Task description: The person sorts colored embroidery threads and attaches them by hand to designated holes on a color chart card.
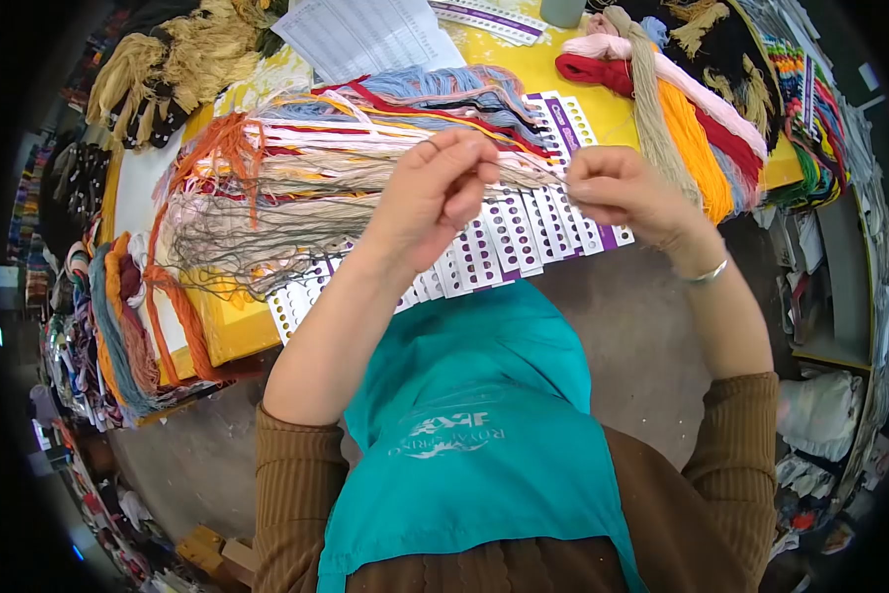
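Note:
My left hand (443, 188) is closed with its fingers curled, above bundles of embroidery thread (306, 163) laid across the table. My right hand (627, 193) pinches thumb to forefinger at the right. Thin beige thread (532, 176) runs between the two hands, seemingly held at both ends; the exact grip of the left fingertips is partly hidden. Under the hands lie several white and purple cards with punched holes (494, 237), with threads passing to their edges. Grey strands (237, 237) hang loosely at the left, beside an orange bundle (222, 153).
On the yellow table (242, 331), thick skeins (697, 128) lie at the right and more colored skeins (128, 316) hang over the left edge. Printed paper sheets (365, 40) are at the back. Tan tassel-like bundles (182, 64) sit at the back left.

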Tool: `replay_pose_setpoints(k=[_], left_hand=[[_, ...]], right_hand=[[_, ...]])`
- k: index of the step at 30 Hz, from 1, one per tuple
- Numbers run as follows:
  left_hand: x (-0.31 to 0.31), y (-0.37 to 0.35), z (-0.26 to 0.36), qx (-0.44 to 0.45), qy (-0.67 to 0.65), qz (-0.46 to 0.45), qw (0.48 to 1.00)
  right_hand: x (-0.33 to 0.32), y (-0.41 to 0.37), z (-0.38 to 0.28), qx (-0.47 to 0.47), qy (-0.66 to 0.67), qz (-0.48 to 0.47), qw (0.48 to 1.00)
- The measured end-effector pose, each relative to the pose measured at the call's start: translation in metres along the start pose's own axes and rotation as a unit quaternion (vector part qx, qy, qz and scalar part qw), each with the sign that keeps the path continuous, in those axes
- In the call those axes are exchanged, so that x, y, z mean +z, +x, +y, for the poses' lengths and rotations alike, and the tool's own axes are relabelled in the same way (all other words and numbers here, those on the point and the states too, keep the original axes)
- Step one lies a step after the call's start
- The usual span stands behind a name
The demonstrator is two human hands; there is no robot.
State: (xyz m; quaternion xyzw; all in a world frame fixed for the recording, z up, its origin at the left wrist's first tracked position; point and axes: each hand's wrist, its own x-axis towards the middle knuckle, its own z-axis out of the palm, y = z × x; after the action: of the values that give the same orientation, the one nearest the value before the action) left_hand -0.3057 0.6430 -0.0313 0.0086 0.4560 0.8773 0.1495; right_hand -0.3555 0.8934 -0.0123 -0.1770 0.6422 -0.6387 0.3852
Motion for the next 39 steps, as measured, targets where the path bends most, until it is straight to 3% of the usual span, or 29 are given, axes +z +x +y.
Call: replay_pose_setpoints(k=[4, 7, 10, 15, 17, 18, 20, 22, 24, 25, 26, 28, 29, 30, 33, 34, 37, 39], left_hand=[[-0.023, 0.003, -0.002, -0.003, -0.024, 0.043, 0.999], [-0.033, 0.004, -0.006, -0.014, -0.042, 0.056, 0.997], [-0.033, 0.012, -0.014, -0.021, -0.045, 0.058, 0.997], [0.001, 0.026, -0.042, -0.052, 0.097, 0.078, 0.991], [0.026, 0.030, -0.053, -0.070, 0.155, 0.092, 0.981], [0.031, 0.033, -0.064, -0.061, 0.195, 0.100, 0.974], [0.030, 0.036, -0.081, -0.065, 0.243, 0.106, 0.962], [0.027, 0.035, -0.089, -0.088, 0.257, 0.104, 0.957], [0.029, 0.031, -0.091, -0.101, 0.260, 0.112, 0.954], [0.030, 0.030, -0.091, -0.109, 0.262, 0.117, 0.952], [0.033, 0.029, -0.089, -0.104, 0.248, 0.117, 0.956], [0.039, 0.027, -0.087, -0.103, 0.218, 0.121, 0.963], [0.041, 0.026, -0.085, -0.101, 0.203, 0.124, 0.966], [0.042, 0.024, -0.083, -0.106, 0.188, 0.130, 0.968], [0.038, 0.020, -0.089, -0.084, 0.162, 0.150, 0.972], [0.035, 0.019, -0.090, -0.082, 0.158, 0.153, 0.972], [0.030, 0.019, -0.097, -0.087, 0.147, 0.155, 0.973], [0.030, 0.021, -0.100, -0.097, 0.142, 0.149, 0.974]], right_hand=[[-0.096, -0.034, 0.011, 0.027, -0.106, 0.087, 0.990], [-0.149, -0.072, -0.008, 0.038, -0.199, 0.207, 0.957], [-0.202, -0.111, -0.020, 0.073, -0.206, 0.287, 0.933], [-0.264, -0.147, -0.024, 0.086, -0.389, 0.416, 0.817], [-0.310, -0.155, -0.003, -0.009, -0.487, 0.382, 0.785], [-0.308, -0.157, 0.000, -0.007, -0.622, 0.403, 0.672], [-0.289, -0.150, 0.004, 0.000, -0.829, 0.403, 0.388], [-0.269, -0.122, -0.010, -0.048, -0.776, 0.422, 0.466], [-0.183, -0.083, -0.014, -0.167, -0.611, 0.407, 0.658], [-0.155, -0.062, -0.002, -0.157, -0.390, 0.336, 0.842], [-0.110, -0.046, 0.001, -0.209, -0.435, 0.245, 0.841], [-0.039, -0.030, 0.008, -0.118, -0.355, 0.082, 0.924], [-0.021, -0.021, 0.016, -0.140, -0.353, 0.029, 0.925], [-0.009, -0.010, 0.035, -0.200, -0.382, 0.052, 0.901], [-0.001, 0.007, 0.057, -0.088, -0.363, 0.112, 0.921], [0.000, 0.006, 0.057, -0.096, -0.393, 0.156, 0.901], [-0.006, 0.002, 0.065, -0.069, -0.338, 0.175, 0.922], [-0.004, -0.002, 0.072, -0.123, -0.289, 0.205, 0.927]])
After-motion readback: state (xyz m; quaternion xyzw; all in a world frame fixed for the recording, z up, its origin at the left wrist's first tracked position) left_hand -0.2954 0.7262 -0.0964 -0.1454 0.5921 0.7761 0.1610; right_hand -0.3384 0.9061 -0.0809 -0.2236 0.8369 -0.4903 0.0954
